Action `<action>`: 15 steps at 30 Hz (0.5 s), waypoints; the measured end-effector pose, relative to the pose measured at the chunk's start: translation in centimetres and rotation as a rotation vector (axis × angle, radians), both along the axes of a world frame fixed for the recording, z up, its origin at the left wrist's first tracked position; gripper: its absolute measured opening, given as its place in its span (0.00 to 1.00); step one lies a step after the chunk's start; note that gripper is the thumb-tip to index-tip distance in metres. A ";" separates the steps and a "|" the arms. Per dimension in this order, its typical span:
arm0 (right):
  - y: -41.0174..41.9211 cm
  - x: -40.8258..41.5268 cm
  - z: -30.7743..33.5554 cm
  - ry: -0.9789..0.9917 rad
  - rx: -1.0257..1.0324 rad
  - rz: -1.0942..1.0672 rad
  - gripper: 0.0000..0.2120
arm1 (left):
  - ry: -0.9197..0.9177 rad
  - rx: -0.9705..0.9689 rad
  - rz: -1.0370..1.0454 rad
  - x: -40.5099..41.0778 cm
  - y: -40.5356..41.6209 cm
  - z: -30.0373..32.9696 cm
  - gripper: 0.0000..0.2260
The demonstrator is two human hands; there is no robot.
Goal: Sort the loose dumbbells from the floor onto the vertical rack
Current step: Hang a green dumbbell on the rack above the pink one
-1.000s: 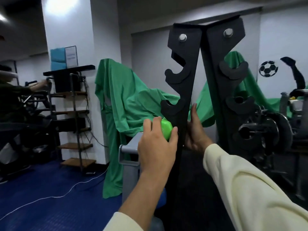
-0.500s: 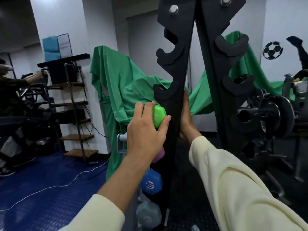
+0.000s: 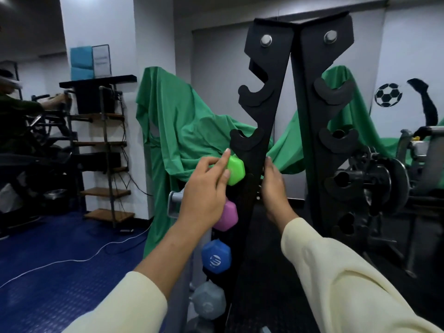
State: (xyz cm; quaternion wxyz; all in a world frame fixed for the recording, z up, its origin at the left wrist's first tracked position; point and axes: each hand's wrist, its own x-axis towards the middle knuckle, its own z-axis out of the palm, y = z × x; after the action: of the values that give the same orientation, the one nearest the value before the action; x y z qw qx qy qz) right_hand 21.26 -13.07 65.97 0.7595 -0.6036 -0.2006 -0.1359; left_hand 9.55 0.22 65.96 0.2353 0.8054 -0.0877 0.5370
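Observation:
A black vertical rack (image 3: pixel 260 111) stands straight ahead, its two uprights meeting at the top. A green dumbbell (image 3: pixel 236 170) sits in a cradle on the left upright, only its near hex head showing. Below it hang a pink dumbbell (image 3: pixel 228 216), a blue dumbbell (image 3: pixel 216 257) and a grey dumbbell (image 3: pixel 207 304). My left hand (image 3: pixel 206 188) has loose, spread fingers, the fingertips touching the green head. My right hand (image 3: pixel 272 186) reaches between the uprights with fingers straight up, against the back of the left upright. The two upper cradles hold nothing.
A green cloth (image 3: pixel 182 131) drapes over equipment behind the rack. A weight machine with plates (image 3: pixel 374 183) stands right. A wooden shelf unit (image 3: pixel 105 164) and a person on a machine (image 3: pixel 21 131) are left. A white cable (image 3: pixel 72 260) crosses the blue floor.
My left hand has loosened from its grip round the green head to spread fingers that only touch it. The view has pulled back, showing the lower dumbbells.

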 end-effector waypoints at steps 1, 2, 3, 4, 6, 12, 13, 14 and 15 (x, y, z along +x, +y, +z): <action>-0.3 -0.7 -0.1 -0.095 -0.045 -0.151 0.14 | -0.001 -0.047 -0.042 -0.1 0.5 -0.1 0.21; -0.5 -1.6 -0.2 -0.196 -0.070 -0.306 0.12 | 0.000 -0.127 -0.079 -0.3 1.1 -0.1 0.21; -0.9 -2.7 -0.3 -0.323 -0.072 -0.432 0.12 | 0.003 -0.217 -0.110 -0.6 1.6 -0.2 0.21; -1.3 -3.7 -0.3 -0.486 -0.073 -0.512 0.13 | 0.004 -0.282 -0.133 -0.8 2.1 -0.3 0.21; -1.6 -5.7 -0.3 -0.818 -0.184 -0.504 0.15 | 0.005 -0.285 -0.171 -1.0 2.7 -0.4 0.20; -0.6 -4.9 -0.3 -1.000 -0.658 -0.366 0.24 | 0.035 -0.226 -0.119 -0.3 1.1 -1.2 0.19; -0.5 -5.0 -0.4 -0.979 -0.632 -0.362 0.23 | 0.027 -0.228 -0.088 -0.3 0.7 -1.5 0.20; -0.4 -5.2 -0.5 -0.961 -0.607 -0.360 0.24 | 0.027 -0.224 -0.072 -0.4 0.6 -1.7 0.20; -0.4 -5.4 -0.4 -0.950 -0.593 -0.360 0.24 | 0.039 -0.217 -0.071 -0.5 0.6 -1.8 0.21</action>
State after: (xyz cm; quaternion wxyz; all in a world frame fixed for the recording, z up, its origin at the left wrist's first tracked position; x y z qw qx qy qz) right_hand 15.87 -13.43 65.52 0.3501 -0.6877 -0.4428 -0.4565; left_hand 9.04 0.78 64.17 0.3417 0.7817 -0.0531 0.5190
